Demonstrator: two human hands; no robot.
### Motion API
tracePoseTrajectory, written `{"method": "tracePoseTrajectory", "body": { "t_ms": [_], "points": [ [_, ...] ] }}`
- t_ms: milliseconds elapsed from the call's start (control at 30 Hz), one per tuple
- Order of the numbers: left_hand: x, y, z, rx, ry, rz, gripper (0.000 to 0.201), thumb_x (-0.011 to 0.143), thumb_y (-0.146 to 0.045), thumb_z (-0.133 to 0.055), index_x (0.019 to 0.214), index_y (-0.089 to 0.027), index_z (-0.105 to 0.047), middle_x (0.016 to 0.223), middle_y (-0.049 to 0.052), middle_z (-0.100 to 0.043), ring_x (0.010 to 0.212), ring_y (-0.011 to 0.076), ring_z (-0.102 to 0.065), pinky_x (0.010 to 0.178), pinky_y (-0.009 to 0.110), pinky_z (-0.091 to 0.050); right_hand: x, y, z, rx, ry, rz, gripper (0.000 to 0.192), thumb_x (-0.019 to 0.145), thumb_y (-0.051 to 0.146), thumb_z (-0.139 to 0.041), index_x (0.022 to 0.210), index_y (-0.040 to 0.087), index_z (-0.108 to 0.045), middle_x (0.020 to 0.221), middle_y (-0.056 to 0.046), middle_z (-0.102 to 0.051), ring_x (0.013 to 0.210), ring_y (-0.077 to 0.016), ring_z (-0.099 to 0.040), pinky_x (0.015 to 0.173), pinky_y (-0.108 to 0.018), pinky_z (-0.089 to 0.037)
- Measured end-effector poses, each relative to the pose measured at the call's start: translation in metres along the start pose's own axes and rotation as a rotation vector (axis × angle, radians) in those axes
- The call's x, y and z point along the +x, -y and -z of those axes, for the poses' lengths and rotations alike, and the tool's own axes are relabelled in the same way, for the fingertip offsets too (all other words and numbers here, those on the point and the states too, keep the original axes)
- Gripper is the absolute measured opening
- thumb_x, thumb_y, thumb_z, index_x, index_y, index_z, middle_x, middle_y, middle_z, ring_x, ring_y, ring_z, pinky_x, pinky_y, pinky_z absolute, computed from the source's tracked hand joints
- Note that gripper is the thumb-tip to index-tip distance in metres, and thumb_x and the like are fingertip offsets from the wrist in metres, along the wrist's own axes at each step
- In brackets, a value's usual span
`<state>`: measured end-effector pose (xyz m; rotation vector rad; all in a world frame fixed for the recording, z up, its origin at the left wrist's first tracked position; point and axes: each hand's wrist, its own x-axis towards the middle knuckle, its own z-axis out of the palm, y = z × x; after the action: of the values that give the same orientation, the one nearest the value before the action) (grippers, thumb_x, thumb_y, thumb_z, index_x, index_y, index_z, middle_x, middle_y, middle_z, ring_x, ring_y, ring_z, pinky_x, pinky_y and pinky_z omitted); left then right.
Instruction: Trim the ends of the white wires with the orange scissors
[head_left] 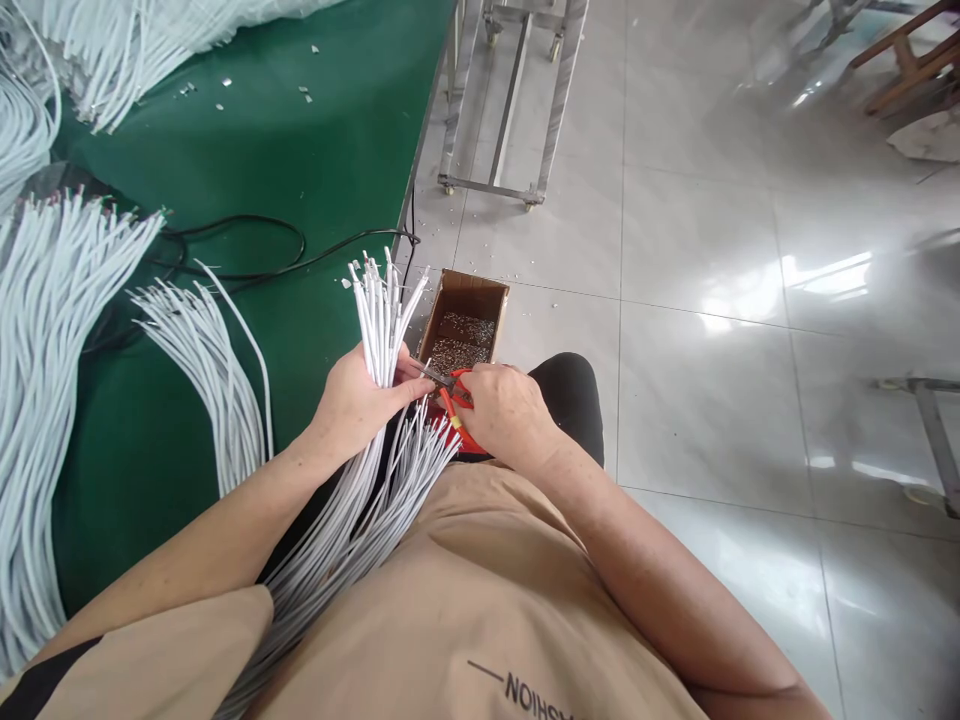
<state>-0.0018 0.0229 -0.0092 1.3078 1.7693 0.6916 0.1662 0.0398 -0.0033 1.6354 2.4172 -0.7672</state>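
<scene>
**Cable bundle held over the table edge, cutters at the tips**

I saw the left hand (356, 405) with its fingers clamped around a bundle of white cables (379, 320), just off the right edge of the green table (330, 130). The cable ends stood up and fanned slightly above the fist, while the long tails ran down past the wrist and across my tan shirt (465, 600) toward the lower left. The right hand (506, 410) had its fingers closed around red-handled cutters (454, 395), whose metal tips pointed left and touched the thumb side of the left hand beside the bundle; I could not tell whether the blades were apart or together.

Just beyond both hands a small cardboard box (465, 300) sat on the floor, close to the table edge, with a layer of small grey scraps inside. My dark-trousered knee (570, 390) showed right of the hands.

On the table, a second sheaf of white cables (206, 370) lay near the left forearm, and larger heaps (45, 330) filled the left side and the far left corner. A black cord (247, 235) looped across the green surface and ran to the table edge. Small white bits were scattered on the far part of the table.

To the right, the grey tiled floor (712, 300) lay open and shiny. A metal frame on castors (510, 120) stood beyond the box, wooden furniture (907, 60) in the far right corner, and another metal leg (934, 430) at the right edge.
</scene>
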Motion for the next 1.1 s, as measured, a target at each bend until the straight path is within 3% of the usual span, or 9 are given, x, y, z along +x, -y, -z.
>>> {"method": "tracePoseTrajectory", "body": {
  "t_ms": [300,567,700,833,1000,1100],
  "points": [
    [-0.001,-0.002,0.002,0.061,-0.008,0.009,0.016,0.067,-0.029,-0.069,0.075,-0.02,-0.059,0.08,0.001,-0.07,0.079,0.0193,-0.063,0.076,0.03,-0.046,-0.001,-0.005,-0.01,0.013,-0.052,-0.007,0.033,0.089,0.038,-0.048,0.074,0.015,-0.067,0.081,-0.01,-0.067,0.072,-0.0209,-0.059,0.066,-0.031,-0.038],
    [-0.001,0.001,-0.001,-0.213,0.116,0.029,0.015,0.072,-0.029,-0.067,0.078,-0.019,-0.057,0.075,0.001,-0.068,0.074,0.0186,-0.066,0.076,0.032,-0.048,-0.001,-0.013,-0.02,-0.014,-0.137,0.031,0.031,0.088,0.035,-0.048,0.073,0.015,-0.066,0.077,-0.009,-0.065,0.07,-0.0188,-0.057,0.068,-0.031,-0.036],
    [0.0,0.007,-0.003,-0.215,0.093,0.031,0.027,0.064,-0.033,-0.074,0.083,-0.019,-0.06,0.079,0.001,-0.067,0.076,0.0192,-0.065,0.076,0.033,-0.048,0.0,-0.017,-0.021,0.039,-0.13,0.001,0.033,0.087,0.037,-0.049,0.067,0.015,-0.063,0.075,-0.007,-0.063,0.066,-0.0161,-0.053,0.065,-0.03,-0.033],
    [0.001,0.014,-0.005,-0.254,0.057,0.085,0.032,0.06,-0.035,-0.078,0.082,-0.018,-0.062,0.076,0.002,-0.068,0.074,0.0213,-0.065,0.074,0.035,-0.049,0.002,-0.021,-0.018,0.27,-0.126,0.008,0.029,0.08,0.039,-0.057,0.063,0.016,-0.061,0.074,-0.004,-0.061,0.061,-0.0121,-0.049,0.058,-0.026,-0.031],
    [0.0,0.014,-0.003,-0.253,0.102,0.07,0.035,0.06,-0.033,-0.079,0.086,-0.019,-0.061,0.073,0.001,-0.07,0.073,0.021,-0.066,0.079,0.036,-0.047,0.009,-0.014,-0.011,0.909,-0.157,0.012,0.02,0.078,0.033,-0.057,0.083,0.018,-0.068,0.073,0.0,-0.063,0.062,-0.0099,-0.051,0.06,-0.024,-0.038],
    [0.0,0.011,-0.002,-0.239,0.129,0.071,0.036,0.06,-0.033,-0.079,0.088,-0.019,-0.059,0.072,0.0,-0.069,0.072,0.0204,-0.065,0.08,0.037,-0.047,0.011,-0.009,-0.007,1.102,-0.113,-0.003,0.017,0.074,0.03,-0.058,0.079,0.017,-0.068,0.068,0.002,-0.062,0.058,-0.0089,-0.049,0.058,-0.023,-0.039]
  ]
}}
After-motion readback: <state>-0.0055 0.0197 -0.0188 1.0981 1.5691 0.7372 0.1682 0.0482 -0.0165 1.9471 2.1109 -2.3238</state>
